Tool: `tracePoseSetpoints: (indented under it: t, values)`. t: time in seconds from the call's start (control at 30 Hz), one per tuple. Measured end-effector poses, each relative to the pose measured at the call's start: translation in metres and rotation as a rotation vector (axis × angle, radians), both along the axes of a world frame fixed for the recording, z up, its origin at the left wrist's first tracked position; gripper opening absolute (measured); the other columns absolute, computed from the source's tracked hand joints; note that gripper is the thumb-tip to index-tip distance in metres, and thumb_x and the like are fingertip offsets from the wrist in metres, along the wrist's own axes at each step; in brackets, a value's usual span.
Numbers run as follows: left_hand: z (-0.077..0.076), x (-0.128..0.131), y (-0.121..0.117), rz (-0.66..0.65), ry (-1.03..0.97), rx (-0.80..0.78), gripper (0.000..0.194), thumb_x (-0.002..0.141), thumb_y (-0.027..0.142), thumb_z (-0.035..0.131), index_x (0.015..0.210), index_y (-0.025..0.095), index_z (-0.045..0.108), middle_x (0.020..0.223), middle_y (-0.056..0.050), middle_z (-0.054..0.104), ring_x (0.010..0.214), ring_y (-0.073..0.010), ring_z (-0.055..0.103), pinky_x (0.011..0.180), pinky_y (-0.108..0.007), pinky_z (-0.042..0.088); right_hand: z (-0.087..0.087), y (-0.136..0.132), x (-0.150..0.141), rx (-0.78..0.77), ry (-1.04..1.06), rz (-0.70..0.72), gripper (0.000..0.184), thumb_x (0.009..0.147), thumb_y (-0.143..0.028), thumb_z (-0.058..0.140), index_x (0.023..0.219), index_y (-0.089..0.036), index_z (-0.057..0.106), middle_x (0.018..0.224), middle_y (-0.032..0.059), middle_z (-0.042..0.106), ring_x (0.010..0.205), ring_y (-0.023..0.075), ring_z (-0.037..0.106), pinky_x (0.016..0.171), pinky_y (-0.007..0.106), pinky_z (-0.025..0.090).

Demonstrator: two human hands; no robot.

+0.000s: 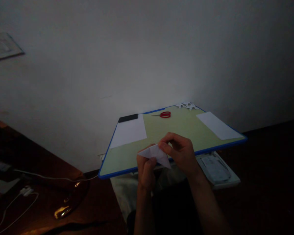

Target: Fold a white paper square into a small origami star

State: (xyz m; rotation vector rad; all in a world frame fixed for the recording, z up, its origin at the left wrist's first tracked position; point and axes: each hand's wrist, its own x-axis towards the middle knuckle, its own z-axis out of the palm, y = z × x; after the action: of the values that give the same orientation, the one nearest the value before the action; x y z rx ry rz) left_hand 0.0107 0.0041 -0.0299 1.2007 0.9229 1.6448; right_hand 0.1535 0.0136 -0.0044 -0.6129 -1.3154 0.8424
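A white piece of folded paper (154, 152) with pointed corners and creases is held between my two hands, just above the near edge of the table. My left hand (146, 169) grips it from below and the left, thumb pressed on its face. At its upper right edge, my right hand (180, 148) pinches the paper between thumb and fingertips. Beyond the hands lie scissors (165, 114) with red handles, blades pointing left. Several small folded white paper shapes (187, 105) are piled at the far right corner.
The table (171, 125) has a pale green top and blue rim, against a wall. White sheets (129, 132) lie at left, under a dark flat object (128, 118); more white paper (217, 125) lies at right. An open drawer (218, 169) juts out below. A white cable (56, 178) runs at left.
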Motion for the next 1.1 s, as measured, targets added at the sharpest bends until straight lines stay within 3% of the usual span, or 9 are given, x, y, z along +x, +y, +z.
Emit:
tracePoseSetpoints:
  t: [0.23, 0.4, 0.63, 0.73, 0.87, 0.93, 1.1]
  values:
    - [-0.005, -0.001, 0.000, 0.096, -0.041, -0.078, 0.032, 0.059, 0.034, 0.072, 0.084, 0.016, 0.074, 0.079, -0.006, 0.071, 0.073, -0.0230, 0.063, 0.066, -0.032, 0.050, 0.000, -0.001, 0.001, 0.017, -0.006, 0.035, 0.009, 0.089, -0.024, 0.077, 0.081, -0.024, 0.073, 0.075, -0.0026, 0.069, 0.073, 0.0152, 0.061, 0.069, 0.029, 0.048]
    - [-0.001, 0.003, -0.002, 0.104, -0.014, -0.031, 0.021, 0.065, 0.036, 0.072, 0.073, 0.016, 0.073, 0.068, -0.004, 0.069, 0.063, -0.0194, 0.059, 0.060, -0.030, 0.049, 0.000, -0.001, 0.001, 0.023, -0.014, 0.054, 0.009, 0.090, -0.024, 0.076, 0.081, -0.024, 0.073, 0.074, -0.0026, 0.068, 0.073, 0.0154, 0.060, 0.069, 0.030, 0.048]
    - [0.013, 0.007, -0.005, 0.156, 0.091, 0.008, 0.032, 0.072, 0.044, 0.072, 0.056, 0.018, 0.064, 0.054, -0.002, 0.055, 0.052, -0.0163, 0.048, 0.048, -0.028, 0.041, -0.003, -0.001, 0.003, 0.046, -0.050, 0.065, 0.009, 0.090, -0.023, 0.076, 0.082, -0.024, 0.072, 0.074, -0.0031, 0.067, 0.072, 0.0150, 0.060, 0.069, 0.030, 0.047]
    - [0.007, 0.005, -0.004, 0.196, 0.099, -0.003, 0.031, 0.074, 0.043, 0.072, 0.058, 0.017, 0.067, 0.053, -0.002, 0.055, 0.050, -0.0161, 0.048, 0.046, -0.028, 0.038, -0.003, -0.001, 0.003, 0.064, -0.090, 0.059, 0.010, 0.090, -0.024, 0.077, 0.081, -0.024, 0.072, 0.074, -0.0024, 0.067, 0.072, 0.0157, 0.060, 0.069, 0.030, 0.047]
    - [-0.006, -0.004, 0.000, 0.242, 0.055, -0.054, 0.024, 0.070, 0.039, 0.072, 0.078, 0.017, 0.074, 0.072, -0.005, 0.070, 0.066, -0.0214, 0.063, 0.059, -0.031, 0.052, -0.002, -0.002, 0.002, 0.067, -0.087, -0.001, 0.010, 0.090, -0.024, 0.075, 0.080, -0.023, 0.071, 0.073, -0.0017, 0.068, 0.072, 0.0165, 0.061, 0.069, 0.031, 0.048]
    - [-0.011, -0.008, 0.002, 0.211, 0.099, -0.087, 0.021, 0.063, 0.034, 0.075, 0.075, 0.017, 0.074, 0.072, -0.005, 0.071, 0.068, -0.0227, 0.065, 0.061, -0.032, 0.054, -0.002, -0.002, 0.001, 0.069, -0.076, -0.018, 0.010, 0.090, -0.025, 0.075, 0.081, -0.023, 0.071, 0.073, -0.0014, 0.068, 0.072, 0.0166, 0.061, 0.069, 0.031, 0.048]
    - [-0.011, -0.006, 0.002, 0.195, 0.041, -0.081, 0.024, 0.060, 0.032, 0.071, 0.079, 0.018, 0.072, 0.079, -0.005, 0.070, 0.079, -0.0249, 0.067, 0.068, -0.033, 0.056, -0.003, -0.001, 0.000, 0.050, -0.060, -0.044, 0.011, 0.091, -0.025, 0.075, 0.080, -0.023, 0.072, 0.073, -0.0011, 0.068, 0.072, 0.0168, 0.060, 0.069, 0.031, 0.048]
